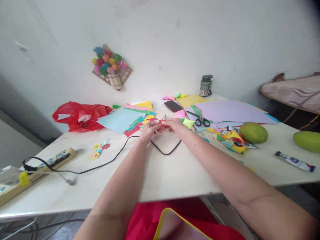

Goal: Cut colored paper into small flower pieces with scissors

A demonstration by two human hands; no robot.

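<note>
Both arms reach forward over the white table, and the hands meet near its middle. A small red paper piece (162,122) is pinched between my left hand (150,129) and my right hand (173,124). Its exact shape is too small to tell. Beside the left hand lie red, green and yellow paper cutouts (140,124). Just beyond the right hand are a pink item (180,114) and a yellow-green paper shape (188,123). Black-handled scissors (202,121) rest on paper to the right. Small paper flowers (105,146) sit at the left.
A red plastic bag (82,116), a power strip (53,161) and a black cable (97,168) are at the left. Right of my arms lie a phone (173,106), paper scraps (232,140), green fruit (253,132) and a tube (295,161). A bottle (206,86) stands behind.
</note>
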